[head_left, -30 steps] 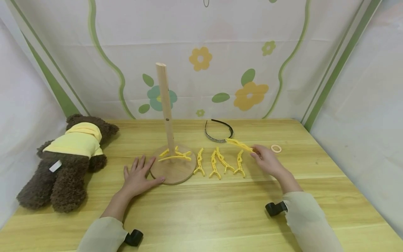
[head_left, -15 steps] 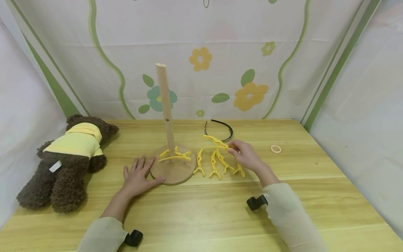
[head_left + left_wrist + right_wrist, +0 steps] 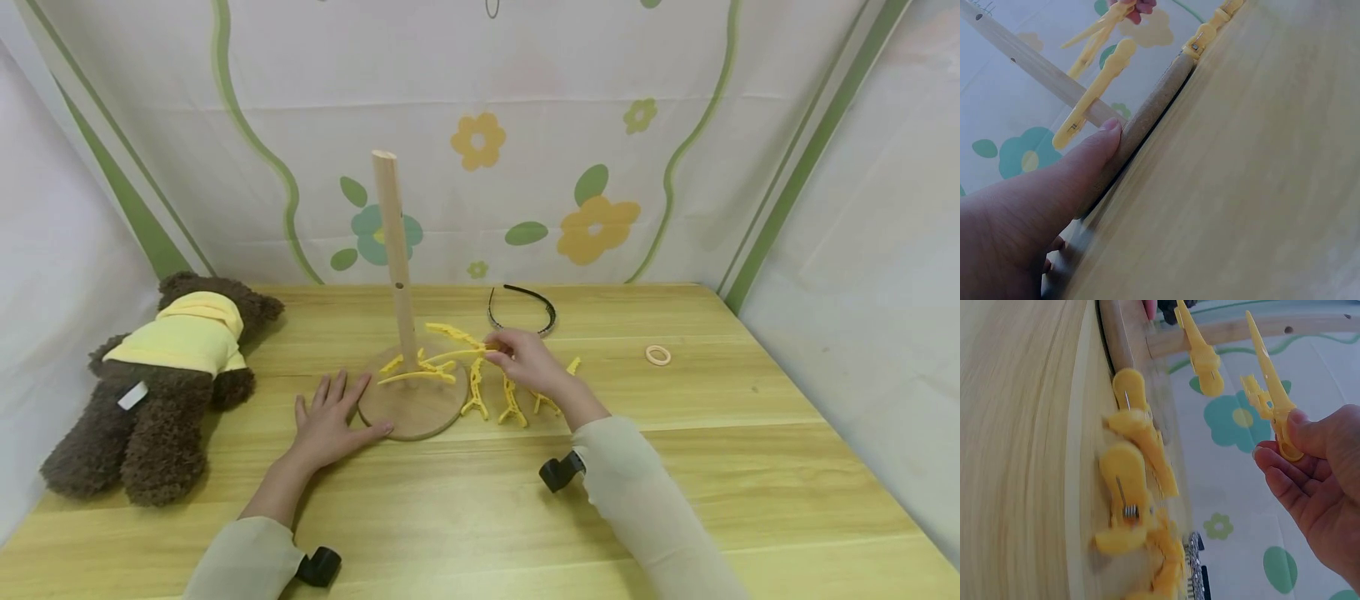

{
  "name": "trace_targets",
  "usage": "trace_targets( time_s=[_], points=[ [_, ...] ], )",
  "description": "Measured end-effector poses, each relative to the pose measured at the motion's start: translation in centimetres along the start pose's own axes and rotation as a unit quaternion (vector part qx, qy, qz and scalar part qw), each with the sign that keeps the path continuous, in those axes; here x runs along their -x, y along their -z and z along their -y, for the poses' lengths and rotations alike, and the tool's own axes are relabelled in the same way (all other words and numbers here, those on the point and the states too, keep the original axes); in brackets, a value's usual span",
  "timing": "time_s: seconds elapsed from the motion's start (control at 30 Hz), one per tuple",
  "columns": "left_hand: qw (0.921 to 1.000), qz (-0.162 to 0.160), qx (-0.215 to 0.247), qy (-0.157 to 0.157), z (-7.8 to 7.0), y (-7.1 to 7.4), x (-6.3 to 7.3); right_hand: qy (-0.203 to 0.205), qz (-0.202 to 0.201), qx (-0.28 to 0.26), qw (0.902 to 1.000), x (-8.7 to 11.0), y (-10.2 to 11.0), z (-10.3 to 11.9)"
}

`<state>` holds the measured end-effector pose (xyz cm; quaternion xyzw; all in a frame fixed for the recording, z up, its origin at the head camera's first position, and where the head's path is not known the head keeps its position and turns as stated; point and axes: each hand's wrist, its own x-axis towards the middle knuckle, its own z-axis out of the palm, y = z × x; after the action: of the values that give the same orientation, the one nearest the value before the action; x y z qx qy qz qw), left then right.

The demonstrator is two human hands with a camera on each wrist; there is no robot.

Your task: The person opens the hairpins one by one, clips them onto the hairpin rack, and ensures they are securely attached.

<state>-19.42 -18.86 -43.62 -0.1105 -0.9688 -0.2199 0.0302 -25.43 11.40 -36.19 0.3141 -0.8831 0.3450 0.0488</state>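
While the left hand (image 3: 327,425) lies spread out at the stand's (image 3: 397,258) left side with its thumb on the base (image 3: 412,417), the right hand (image 3: 521,360) pinches a yellow clip (image 3: 1277,390), holding it up near the post, to its right. My guess: the left one's there to stop the stand sliding or tipping, since its fingers are straight and not wrapped round anything. The right has the clip by its handle end, and that squeeze looks like why the two long arms gape apart, tips toward the post.

There's a bunch of clips (image 3: 415,376) round the foot of the post; they overlap, so I can't count them or tell how each one sits. Right of the stand, loose clips (image 3: 476,387) lie in a rough row, handles toward the person, which seems handy for grabbing. The right arm hides some. The headband (image 3: 552,312) behind and right of the stand, the ring (image 3: 657,355) farther right and the bear (image 3: 165,387) left of it look just parked out of the way.
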Motion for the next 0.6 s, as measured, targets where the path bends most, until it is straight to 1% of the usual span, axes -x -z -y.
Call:
trace_targets(
  time_s=[0.17, 0.37, 0.6],
  points=[
    [1.0000, 0.001, 0.001, -0.002, 0.0, 0.0, 0.0, 0.006, 0.014, -0.012, 0.9998, -0.9, -1.0, 0.6],
    [1.0000, 0.000, 0.003, -0.002, 0.0, 0.0, 0.0, 0.019, 0.026, -0.005, 0.9995, -2.0, -1.8, 1.7],
    [1.0000, -0.004, 0.002, -0.004, 0.1, -0.1, 0.0, 0.011, 0.047, 0.002, 0.9988, -3.0, -2.2, 3.0]
  ],
)
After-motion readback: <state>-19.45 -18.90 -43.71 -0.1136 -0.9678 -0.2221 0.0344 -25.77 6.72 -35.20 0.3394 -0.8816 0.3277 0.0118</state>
